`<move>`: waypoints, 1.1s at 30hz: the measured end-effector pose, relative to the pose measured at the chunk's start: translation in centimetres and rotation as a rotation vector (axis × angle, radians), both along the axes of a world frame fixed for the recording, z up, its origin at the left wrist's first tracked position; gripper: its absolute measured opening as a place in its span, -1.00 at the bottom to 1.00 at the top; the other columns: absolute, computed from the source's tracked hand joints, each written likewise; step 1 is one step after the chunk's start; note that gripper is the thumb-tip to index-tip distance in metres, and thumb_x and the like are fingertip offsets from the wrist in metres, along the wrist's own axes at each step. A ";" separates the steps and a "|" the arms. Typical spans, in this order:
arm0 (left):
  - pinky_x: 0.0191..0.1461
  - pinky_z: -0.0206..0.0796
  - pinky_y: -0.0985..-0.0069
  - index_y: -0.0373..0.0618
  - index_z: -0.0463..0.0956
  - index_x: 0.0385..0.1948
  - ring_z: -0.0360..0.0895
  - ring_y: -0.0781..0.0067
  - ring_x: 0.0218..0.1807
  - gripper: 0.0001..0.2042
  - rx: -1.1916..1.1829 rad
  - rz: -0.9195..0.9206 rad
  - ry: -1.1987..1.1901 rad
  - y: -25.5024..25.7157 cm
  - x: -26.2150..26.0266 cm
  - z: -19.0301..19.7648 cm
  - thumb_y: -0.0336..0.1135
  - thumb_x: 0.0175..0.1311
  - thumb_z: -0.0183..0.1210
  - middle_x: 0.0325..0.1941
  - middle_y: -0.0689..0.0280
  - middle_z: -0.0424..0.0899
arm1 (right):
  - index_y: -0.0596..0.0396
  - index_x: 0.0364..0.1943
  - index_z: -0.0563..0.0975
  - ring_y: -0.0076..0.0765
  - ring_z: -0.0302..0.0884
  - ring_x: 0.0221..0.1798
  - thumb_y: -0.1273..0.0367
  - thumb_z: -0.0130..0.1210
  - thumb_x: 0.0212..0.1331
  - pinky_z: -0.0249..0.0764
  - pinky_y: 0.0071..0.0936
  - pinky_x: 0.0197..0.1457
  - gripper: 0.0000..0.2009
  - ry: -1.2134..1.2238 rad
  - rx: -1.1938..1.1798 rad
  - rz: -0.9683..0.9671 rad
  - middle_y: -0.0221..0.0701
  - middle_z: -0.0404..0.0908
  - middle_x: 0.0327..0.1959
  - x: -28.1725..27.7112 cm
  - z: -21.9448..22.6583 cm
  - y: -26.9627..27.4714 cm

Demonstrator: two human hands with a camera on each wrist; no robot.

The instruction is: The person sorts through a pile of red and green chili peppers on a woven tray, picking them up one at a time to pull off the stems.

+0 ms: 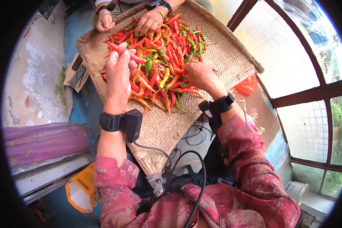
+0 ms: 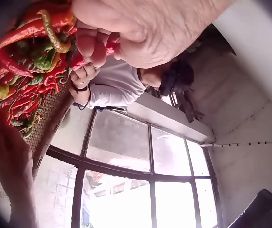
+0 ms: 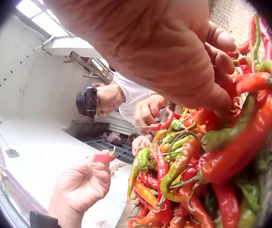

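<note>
My left hand is raised over the left part of the pile and pinches a red chili pepper between thumb and fingers. In the right wrist view the same pepper shows its stem end pointing up. My right hand is down at the right side of the chili pile, fingers curled. Its thumb and fingertips close about a red pepper there, partly hidden by the hand. Red, orange and green chilies lie heaped on a woven tray.
Across the tray another person's hands work at the pile's far edge. A red plastic bag lies beyond the tray's right rim. Windows line the right side. A yellow box stands low at left; a cable loops before me.
</note>
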State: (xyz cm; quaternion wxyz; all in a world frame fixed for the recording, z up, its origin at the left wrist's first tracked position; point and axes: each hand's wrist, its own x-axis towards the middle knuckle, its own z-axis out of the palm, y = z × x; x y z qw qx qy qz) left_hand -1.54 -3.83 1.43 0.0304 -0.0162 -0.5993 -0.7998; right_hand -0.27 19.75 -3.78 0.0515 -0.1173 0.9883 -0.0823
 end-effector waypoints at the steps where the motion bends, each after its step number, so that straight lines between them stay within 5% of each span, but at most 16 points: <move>1: -0.37 0.33 0.81 -0.27 0.23 0.11 0.41 0.76 -0.41 -0.62 -0.044 0.000 0.008 -0.3 -0.3 -0.3 -0.30 0.32 -0.01 -0.17 0.30 0.49 | 0.13 -0.37 0.49 -0.01 0.53 -0.22 0.26 0.07 0.06 0.44 -0.16 -0.19 -0.79 -0.025 0.045 -0.001 -0.16 0.56 -0.34 -0.2 -0.2 0.0; 4: -0.27 0.36 0.73 -0.27 0.16 0.18 0.46 0.67 -0.26 -0.53 -0.169 0.093 0.018 -0.5 -0.4 0.2 -0.27 0.30 0.02 -0.07 0.25 0.47 | 0.15 -0.34 0.48 0.02 0.53 -0.24 0.26 0.01 0.11 0.43 -0.14 -0.19 -0.78 -0.027 -0.086 -0.112 -0.12 0.55 -0.38 -0.3 0.7 -0.1; 5: -0.34 0.33 0.71 -0.34 0.18 0.16 0.45 0.66 -0.36 -0.53 -0.168 0.247 0.082 0.3 -0.1 0.3 -0.31 0.27 0.02 -0.19 0.28 0.50 | 0.16 -0.33 0.46 0.05 0.52 -0.24 0.25 -0.04 0.15 0.42 -0.12 -0.21 -0.77 0.001 -0.198 -0.133 -0.09 0.55 -0.40 -0.1 1.3 0.2; 8: -0.31 0.32 0.70 -0.34 0.17 0.18 0.45 0.67 -0.28 -0.51 -0.396 0.243 0.200 0.5 0.6 1.0 -0.32 0.26 0.05 -0.10 0.20 0.50 | 0.17 -0.33 0.44 -0.36 0.44 -0.51 0.22 -0.06 0.25 0.39 -0.43 -0.39 -0.74 0.160 -0.581 -0.048 -0.33 0.46 -0.59 -0.3 2.0 0.9; 9: -0.27 0.31 0.71 -0.34 0.23 0.15 0.44 0.68 -0.28 -0.54 -0.428 0.178 0.282 0.7 0.3 0.4 -0.31 0.27 0.06 -0.13 0.23 0.52 | 0.17 -0.33 0.44 -0.36 0.44 -0.51 0.22 -0.06 0.25 0.39 -0.43 -0.39 -0.74 0.159 -0.581 -0.050 -0.33 0.46 -0.59 0.0 2.8 0.6; 11: -0.24 0.30 0.73 -0.34 0.32 0.08 0.42 0.72 -0.27 -0.58 -0.325 -0.140 0.138 1.9 1.6 1.2 -0.27 0.27 0.09 -0.21 0.36 0.50 | 0.16 -0.30 0.47 -0.66 0.30 -0.54 0.21 -0.11 0.31 0.28 -0.64 -0.48 -0.72 -0.172 -1.078 0.111 -0.52 0.37 -0.63 1.3 4.5 -0.9; 13: -0.32 0.24 0.77 -0.33 0.38 0.01 0.37 0.77 -0.35 -0.61 -0.245 -0.352 0.041 3.0 2.6 0.8 -0.25 0.24 0.13 -0.30 0.43 0.48 | 0.16 -0.45 0.43 -0.68 0.31 -0.59 0.18 -0.12 0.32 0.27 -0.62 -0.56 -0.67 -0.286 -1.081 0.156 -0.56 0.39 -0.68 1.9 4.9 -2.2; 15: -0.41 0.20 0.80 -0.30 0.44 -0.10 0.32 0.82 -0.46 -0.68 -0.363 -0.372 0.017 3.1 2.4 0.3 -0.22 0.26 0.10 -0.43 0.49 0.49 | 0.15 -0.46 0.43 -0.71 0.24 -0.63 0.11 -0.09 0.30 0.22 -0.64 -0.60 -0.63 -0.447 -1.137 0.183 -0.59 0.34 -0.70 2.2 5.3 -2.9; 19: -0.50 0.22 0.80 -0.22 0.46 -0.25 0.32 0.82 -0.55 -0.75 -0.155 -0.189 -0.059 2.8 1.6 0.2 -0.18 0.31 0.02 -0.45 0.44 0.54 | 0.14 -0.42 0.50 -0.71 0.22 -0.65 0.06 -0.07 0.27 0.16 -0.65 -0.61 -0.60 -0.382 -0.986 0.160 -0.61 0.32 -0.72 1.5 5.2 -1.8; 22: -0.54 0.23 0.79 -0.15 0.42 -0.34 0.32 0.79 -0.59 -0.77 -0.076 -0.042 -0.015 0.8 0.4 0.3 -0.17 0.34 -0.05 -0.44 0.38 0.57 | 0.18 -0.43 0.49 -0.67 0.33 -0.58 0.17 -0.05 0.27 0.30 -0.61 -0.52 -0.67 -0.062 -0.831 0.086 -0.54 0.39 -0.68 -0.1 3.0 0.5; 23: -0.55 0.24 0.78 -0.14 0.41 -0.37 0.34 0.79 -0.57 -0.77 -0.070 0.032 0.013 0.4 -0.1 0.4 -0.18 0.34 -0.06 -0.44 0.37 0.58 | 0.18 -0.44 0.51 -0.45 0.46 -0.56 0.21 0.02 0.18 0.40 -0.44 -0.45 -0.72 0.114 -0.653 0.010 -0.39 0.49 -0.65 -0.6 1.9 1.3; 24: -0.50 0.29 0.76 -0.16 0.42 -0.34 0.38 0.76 -0.53 -0.78 -0.080 0.056 0.021 -0.1 -0.3 0.6 -0.20 0.34 -0.04 -0.41 0.35 0.57 | 0.18 -0.44 0.51 -0.45 0.46 -0.56 0.21 0.02 0.18 0.40 -0.44 -0.45 -0.72 0.115 -0.653 0.012 -0.39 0.49 -0.65 -0.8 1.6 1.6; 26: -0.40 0.34 0.72 -0.18 0.42 -0.29 0.43 0.73 -0.43 -0.80 -0.080 0.065 0.031 -0.7 -0.9 0.1 -0.23 0.31 0.00 -0.29 0.30 0.56 | 0.18 -0.43 0.57 -0.05 0.60 -0.37 0.20 0.09 0.04 0.50 -0.22 -0.29 -0.72 -0.014 -0.127 -0.147 -0.13 0.59 -0.49 -1.0 0.7 2.2; 33: -0.17 0.37 0.60 -0.36 0.22 0.13 0.45 0.51 -0.17 -0.53 -0.285 0.188 0.094 0.1 -0.7 -0.3 -0.29 0.24 0.08 -0.03 0.14 0.44 | 0.22 -0.43 0.55 0.00 0.59 -0.30 0.24 0.07 -0.03 0.51 -0.14 -0.24 -0.73 -0.127 -0.021 -0.137 -0.09 0.59 -0.43 -0.9 0.0 1.5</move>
